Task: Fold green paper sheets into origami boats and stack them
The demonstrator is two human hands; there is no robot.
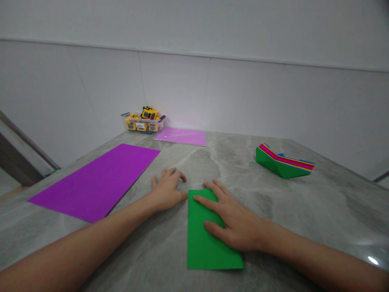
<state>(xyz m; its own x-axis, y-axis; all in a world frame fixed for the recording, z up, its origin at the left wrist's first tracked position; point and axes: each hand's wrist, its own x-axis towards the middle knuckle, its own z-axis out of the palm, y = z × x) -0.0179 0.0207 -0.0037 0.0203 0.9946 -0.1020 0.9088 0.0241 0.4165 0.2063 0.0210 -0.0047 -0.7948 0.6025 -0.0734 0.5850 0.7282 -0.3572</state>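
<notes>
Watching from afar through the head camera, I'm seeing the green sheet (202,243) lying flat on the grey table (237,160), close in front of the wearer. The right hand (234,219) is resting over its upper and right part, fingers spread, pinching nothing. The left hand (168,191) is lying by the upper left corner, fingers loosely spread and curved — its thumb is sitting so near the edge that I cannot tell whether it is touching. I'm judging the step in hand to be steadying or smoothing; the next move, I'm thinking, is calling for light right-hand pressure while the left is minding that corner. The purple sheet (103,178) is lying to the left, and a folded paper piece (275,165) is sitting well apart to the right.
</notes>
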